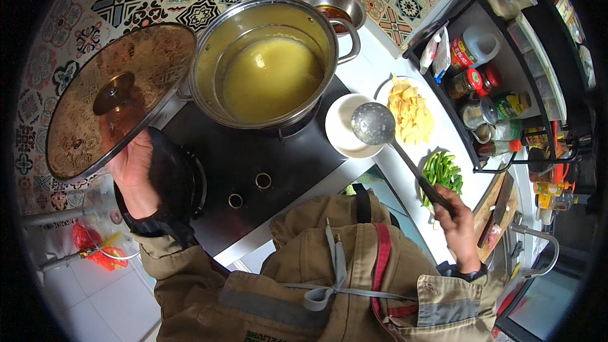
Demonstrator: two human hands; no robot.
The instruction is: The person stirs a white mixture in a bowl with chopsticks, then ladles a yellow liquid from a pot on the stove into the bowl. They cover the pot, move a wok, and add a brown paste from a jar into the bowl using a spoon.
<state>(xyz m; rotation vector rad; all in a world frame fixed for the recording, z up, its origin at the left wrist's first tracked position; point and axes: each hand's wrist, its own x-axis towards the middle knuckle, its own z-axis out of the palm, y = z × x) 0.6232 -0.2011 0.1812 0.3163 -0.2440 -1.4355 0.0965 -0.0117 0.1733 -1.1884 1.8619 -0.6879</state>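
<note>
My left hand (133, 171) holds a glass pot lid (156, 57) tilted up by its edge, left of a large steel pot (266, 118). Yellowish liquid (275, 76) fills the lower part of that pot, which stands on the black hob (237, 161). In my right hand (456, 228) is the dark handle of a metal ladle (373, 123); its bowl is over a white bowl (339, 123). Beyond the ladle lie a plate of sliced pale yellow food (411, 111) and cut green vegetable pieces (441, 171).
Behind the pot is a steel bowl (356, 4) of dark liquid. A black wok (164, 171) sits under my left forearm. On the right are a black rack (508, 9) of jars and bottles, a cleaver (496, 209) on a wooden cutting board (510, 199), and a faucet (546, 237).
</note>
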